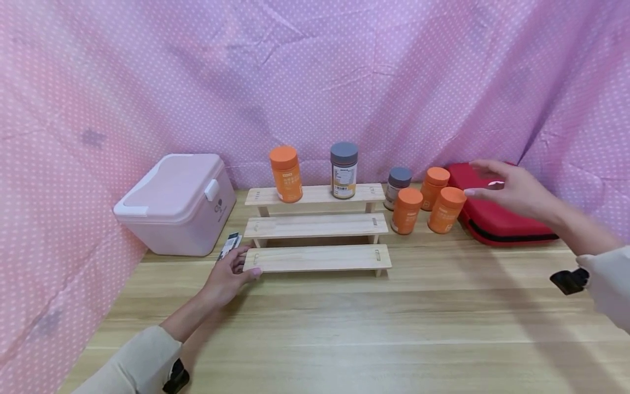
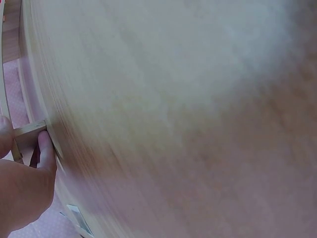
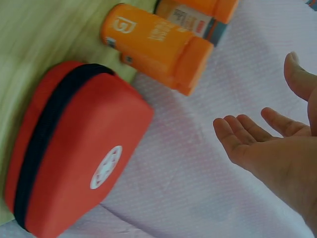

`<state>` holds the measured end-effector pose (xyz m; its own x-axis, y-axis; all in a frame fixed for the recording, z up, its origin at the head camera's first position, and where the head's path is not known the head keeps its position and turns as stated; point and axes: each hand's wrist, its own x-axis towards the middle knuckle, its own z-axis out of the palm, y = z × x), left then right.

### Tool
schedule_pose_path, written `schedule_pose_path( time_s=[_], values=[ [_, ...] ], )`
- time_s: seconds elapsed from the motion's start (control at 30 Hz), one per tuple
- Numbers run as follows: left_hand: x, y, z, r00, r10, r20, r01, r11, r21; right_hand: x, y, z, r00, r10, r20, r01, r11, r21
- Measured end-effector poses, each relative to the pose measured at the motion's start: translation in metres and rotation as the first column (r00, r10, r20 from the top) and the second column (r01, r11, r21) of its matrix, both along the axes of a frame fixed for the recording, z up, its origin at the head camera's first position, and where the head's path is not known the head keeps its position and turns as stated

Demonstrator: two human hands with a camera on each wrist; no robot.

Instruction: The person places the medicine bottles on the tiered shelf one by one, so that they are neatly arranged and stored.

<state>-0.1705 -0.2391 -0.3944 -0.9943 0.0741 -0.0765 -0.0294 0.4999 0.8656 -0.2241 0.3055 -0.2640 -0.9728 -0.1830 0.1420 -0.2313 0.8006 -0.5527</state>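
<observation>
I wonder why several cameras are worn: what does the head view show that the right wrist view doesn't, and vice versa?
Only the head view shows the box, the left hand gripping the rack, and the two bottles on the top tier.

Only the right wrist view shows the white emblem on the red case in full; in the head view, the right hand hides most of it.

Both show the right hand, the red case, the nearby orange bottles, the table and the dotted cloth.

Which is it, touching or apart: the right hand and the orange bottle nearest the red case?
Apart. The right wrist view shows dotted cloth between the right hand and the orange bottle, with no finger on its cap.
</observation>
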Motion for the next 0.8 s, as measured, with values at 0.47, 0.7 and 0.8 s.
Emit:
schedule_pose_path(
  time_s=[0.47,0.7,0.8],
  values=[
    [0.001,0.000,0.000,1.000,-0.001,-0.018,0.001,1.000,-0.017,-0.016,0.000,-0.039,0.994,0.028,0.105,-0.025,0.999,-0.029],
    [0.001,0.001,0.000,1.000,0.008,-0.008,-0.008,0.999,-0.040,-0.026,-0.006,-0.050,0.989,0.036,0.144,-0.035,0.999,-0.008],
    [0.000,0.001,-0.001,1.000,0.013,-0.005,-0.013,0.999,-0.042,-0.027,-0.006,-0.052,0.988,0.030,0.149,-0.031,0.999,0.009]
  ],
)
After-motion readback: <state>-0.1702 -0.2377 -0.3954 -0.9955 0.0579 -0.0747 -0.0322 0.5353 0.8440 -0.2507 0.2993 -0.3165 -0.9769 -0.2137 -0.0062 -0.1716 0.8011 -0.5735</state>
